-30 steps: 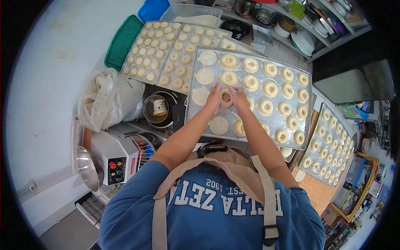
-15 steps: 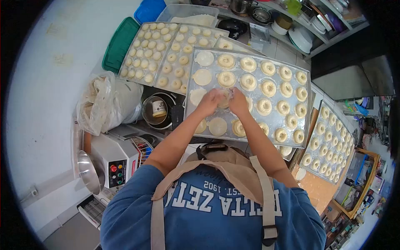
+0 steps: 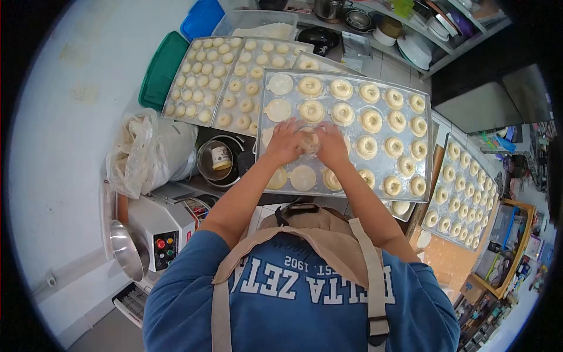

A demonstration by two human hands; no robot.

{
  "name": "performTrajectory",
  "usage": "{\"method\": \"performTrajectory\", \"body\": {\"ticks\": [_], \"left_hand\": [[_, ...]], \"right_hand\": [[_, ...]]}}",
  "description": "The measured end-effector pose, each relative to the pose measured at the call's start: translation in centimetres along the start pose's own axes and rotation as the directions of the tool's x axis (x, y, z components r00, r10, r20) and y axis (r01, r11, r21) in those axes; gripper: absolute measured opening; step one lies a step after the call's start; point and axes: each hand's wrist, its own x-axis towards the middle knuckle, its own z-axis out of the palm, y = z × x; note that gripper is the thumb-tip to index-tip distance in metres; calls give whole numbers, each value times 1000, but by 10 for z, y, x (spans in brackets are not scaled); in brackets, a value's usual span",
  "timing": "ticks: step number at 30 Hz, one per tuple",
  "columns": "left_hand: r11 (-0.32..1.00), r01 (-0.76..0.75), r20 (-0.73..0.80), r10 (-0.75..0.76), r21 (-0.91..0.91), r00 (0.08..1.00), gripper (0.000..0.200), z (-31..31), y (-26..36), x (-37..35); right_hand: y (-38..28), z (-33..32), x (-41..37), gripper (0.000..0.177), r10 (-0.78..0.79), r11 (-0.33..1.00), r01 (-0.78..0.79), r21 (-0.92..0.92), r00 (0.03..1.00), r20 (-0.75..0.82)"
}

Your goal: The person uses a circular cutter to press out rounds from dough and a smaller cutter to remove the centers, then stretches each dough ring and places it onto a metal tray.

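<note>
Pinching a small pale lump of dough point(image 3: 308, 141) between the left hand point(image 3: 285, 142) and the right hand point(image 3: 332, 146); curling the fingers of both in and pressing them together around the lump, thumbs hidden beneath; holding it at the centre of the frame, over the left-middle part of a large flat silver metal baking tray point(image 3: 352, 77); impossible to tell whether resting on the tray or lifted off it.

Reaching over rows of pale ring-shaped dough pieces point(image 3: 366, 146) covering the tray's right side and flat round dough discs point(image 3: 278, 110) down its left column; facing two more silver trays of small round dough balls point(image 3: 205, 76) at the upper left, just beside a green plastic lid point(image 3: 161, 70) and a blue plastic lid point(image 3: 202, 17); standing near a bulging white plastic bag point(image 3: 149, 152) at mid-left, a round metal tin point(image 3: 214, 159) just right of it, and a white machine with red and green buttons point(image 3: 164, 234) at lower left; wearing a blue lettered shirt point(image 3: 293, 287) under a tan apron point(image 3: 328, 234).
</note>
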Motion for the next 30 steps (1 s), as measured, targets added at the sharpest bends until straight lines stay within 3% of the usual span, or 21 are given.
{"method": "performTrajectory", "body": {"ticks": [1, 3, 4, 5, 6, 8, 9, 12, 14, 16, 18, 20, 22, 25, 28, 30], "left_hand": [[995, 29, 4, -29, -95, 1000, 31, -5, 3, 2], [962, 252, 198, -228, -104, 953, 31, -11, 6, 7], [953, 268, 234, -232, -139, 944, 37, -7, 3, 8], [942, 287, 269, -235, -173, 934, 42, -3, 0, 10], [939, 225, 239, -163, -261, 957, 52, 8, -5, 6], [999, 51, 168, -50, -4, 985, 68, 1, 29, -3], [992, -30, 128, 14, 127, 992, 77, -2, 44, -4], [998, -53, 172, 45, 44, 984, 94, 7, 75, 1], [984, -174, 119, 176, -22, 977, 93, 20, 96, 8], [948, -308, 81, 315, -80, 946, 92, 33, 122, 16], [889, -438, 62, 449, -131, 891, 92, 47, 149, 23], [822, -530, 74, 554, -207, 829, 88, 57, 178, 29], [776, -580, 128, 619, -246, 775, 86, 71, 208, 30], [669, -670, 129, 732, -323, 669, 84, 95, 248, 23], [594, -719, 182, 801, -360, 570, 83, 113, 291, 4], [547, -747, 216, 837, -379, 503, 82, 128, 316, -9]], "right_hand": [[-1, -7, 1, 32, 65, 995, -65, 76, 998, 6], [8, -13, 8, 41, 100, 971, -141, 193, 973, 207], [14, -20, 6, 46, 120, 949, -196, 247, 949, 292], [18, -24, -5, 49, 72, 987, -98, 125, 978, 195], [18, -28, -21, 53, 19, 1000, -17, -16, 994, 108], [23, -40, -52, 61, -105, 940, 95, -327, 994, -12], [32, -50, -67, 61, -33, 967, 15, -253, 997, -66], [60, -75, -125, 62, 172, 985, -173, 10, 970, -171], [96, -85, -179, 60, 299, 946, -262, 192, 933, -199], [110, -98, -242, 53, 435, 890, -376, 256, 869, -237], [97, -115, -305, 49, 614, 783, -507, 360, 722, -318], [105, -103, -373, 46, 667, 745, -548, 380, 598, -446], [86, -108, -430, 44, 855, 514, -680, 523, 353, -380], [79, -79, -523, 40, 897, 356, -720, 595, 85, -434], [54, -69, -602, 38, 880, 231, -728, 645, -126, -457], [48, -59, -654, 36, 826, 216, -726, 653, -221, -519]]}}
